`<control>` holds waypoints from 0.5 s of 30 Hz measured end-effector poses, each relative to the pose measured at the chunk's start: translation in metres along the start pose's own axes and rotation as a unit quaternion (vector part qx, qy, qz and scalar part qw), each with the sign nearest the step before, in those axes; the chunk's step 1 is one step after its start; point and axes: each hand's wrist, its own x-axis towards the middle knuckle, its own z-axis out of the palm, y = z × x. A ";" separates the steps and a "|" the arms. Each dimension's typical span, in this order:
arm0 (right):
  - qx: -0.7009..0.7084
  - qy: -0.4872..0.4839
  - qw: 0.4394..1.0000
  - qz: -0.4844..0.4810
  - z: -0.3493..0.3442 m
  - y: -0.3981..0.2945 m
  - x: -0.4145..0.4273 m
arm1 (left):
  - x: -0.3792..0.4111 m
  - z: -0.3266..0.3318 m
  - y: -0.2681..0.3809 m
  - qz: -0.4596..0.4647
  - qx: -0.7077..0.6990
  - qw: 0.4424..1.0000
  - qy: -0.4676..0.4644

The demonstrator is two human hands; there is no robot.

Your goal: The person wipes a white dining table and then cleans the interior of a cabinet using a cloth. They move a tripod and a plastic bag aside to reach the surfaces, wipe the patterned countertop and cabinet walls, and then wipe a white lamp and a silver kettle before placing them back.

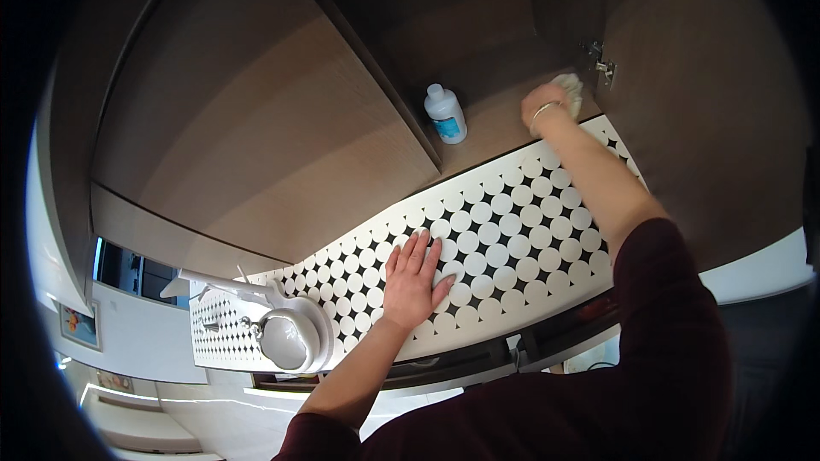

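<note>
My right hand [544, 104] grips a crumpled pale cloth [569, 91] against the floor of an open brown cabinet [490, 131], near its right side. A bangle is on that wrist. My left hand [411, 282] rests palm down, fingers spread, on a countertop mat [482, 285] with white circles and black gaps. Left of the cloth, a white plastic bottle [446, 116] with a blue label stands upright on the cabinet floor, by the left partition.
An open cabinet door [698, 109] with a metal hinge [604, 67] stands at the right. A shut cabinet door [269, 115] fills the left. On the counter's left end sits a white glossy vessel [288, 340]. Drawers [474, 362] are pulled out below the counter.
</note>
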 end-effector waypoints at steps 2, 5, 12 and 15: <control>0.040 0.080 0.996 -0.013 0.011 -0.023 -0.013 | 0.010 -0.002 0.004 0.019 -0.006 0.999 0.029; 0.126 0.112 0.980 -0.107 0.000 -0.037 -0.041 | 0.024 -0.008 0.004 -0.004 -0.084 0.995 0.048; 0.240 0.115 0.960 -0.086 0.022 -0.012 -0.039 | 0.220 -0.051 0.013 0.092 0.130 0.981 0.107; 0.275 0.115 0.951 -0.088 0.031 -0.010 -0.022 | 0.273 -0.058 0.009 -0.029 0.257 0.960 -0.111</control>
